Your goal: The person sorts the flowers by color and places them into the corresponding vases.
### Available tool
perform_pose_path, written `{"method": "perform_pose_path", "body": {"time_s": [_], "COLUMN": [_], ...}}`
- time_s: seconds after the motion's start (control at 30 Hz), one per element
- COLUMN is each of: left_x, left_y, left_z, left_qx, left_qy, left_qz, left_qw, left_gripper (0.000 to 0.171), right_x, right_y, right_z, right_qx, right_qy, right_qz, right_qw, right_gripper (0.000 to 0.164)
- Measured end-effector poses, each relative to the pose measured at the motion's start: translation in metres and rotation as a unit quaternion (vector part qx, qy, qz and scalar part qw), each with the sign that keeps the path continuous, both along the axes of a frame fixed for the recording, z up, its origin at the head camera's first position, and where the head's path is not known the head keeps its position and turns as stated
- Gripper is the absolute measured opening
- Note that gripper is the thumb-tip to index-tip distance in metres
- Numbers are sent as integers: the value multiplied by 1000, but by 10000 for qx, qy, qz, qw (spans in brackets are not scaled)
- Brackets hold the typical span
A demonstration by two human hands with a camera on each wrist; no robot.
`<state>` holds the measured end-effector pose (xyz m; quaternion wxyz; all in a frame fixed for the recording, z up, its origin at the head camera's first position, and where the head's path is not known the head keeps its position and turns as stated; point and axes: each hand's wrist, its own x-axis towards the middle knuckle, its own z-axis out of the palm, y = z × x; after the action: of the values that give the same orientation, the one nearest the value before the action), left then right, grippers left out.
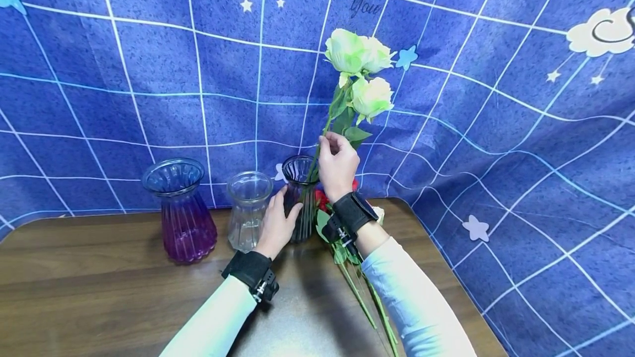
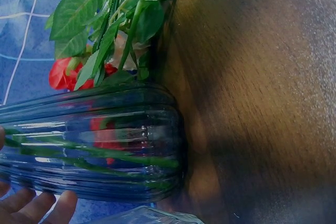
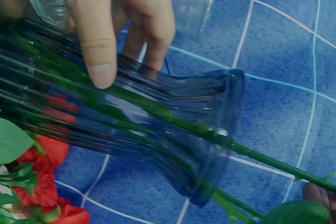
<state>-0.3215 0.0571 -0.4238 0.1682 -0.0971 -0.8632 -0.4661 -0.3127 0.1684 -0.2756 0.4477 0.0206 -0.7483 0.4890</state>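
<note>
A dark ribbed glass vase (image 1: 302, 227) stands upright on the table, and my left hand (image 1: 275, 227) grips its side. In the right wrist view the left thumb (image 3: 100, 51) lies across the near side of the glass, with fingers on the far side. My right hand (image 1: 339, 165) is above the vase's rim and pinches a green stem (image 1: 327, 120). Pale green-white roses (image 1: 371, 98) top the stems, leaning right over the vase. Lower stem ends (image 2: 152, 160) show through the glass, down near the base in the left wrist view.
Left of the dark vase stand a clear glass vase (image 1: 245, 216) and a blue-purple one (image 1: 187, 225). Red flowers (image 1: 321, 200) and a white bloom (image 1: 379, 214) lie to the right, their stems (image 1: 359, 299) reaching toward the front. A blue patterned cloth (image 1: 238, 114) hangs behind.
</note>
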Motion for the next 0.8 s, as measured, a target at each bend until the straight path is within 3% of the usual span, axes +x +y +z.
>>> {"method": "perform_pose_path", "body": {"time_s": [0.8], "left_x": [-2], "left_y": [-1], "left_z": [0], "left_qx": [-13], "left_qy": [-39], "left_qz": [-7], "left_qw": [10000], "left_gripper": [60], "right_x": [-5], "right_y": [-1], "right_z": [-27], "right_qx": [44], "right_qy": [-690], "right_qz": [60], "right_qw": [9976], "right_gripper": [17]}}
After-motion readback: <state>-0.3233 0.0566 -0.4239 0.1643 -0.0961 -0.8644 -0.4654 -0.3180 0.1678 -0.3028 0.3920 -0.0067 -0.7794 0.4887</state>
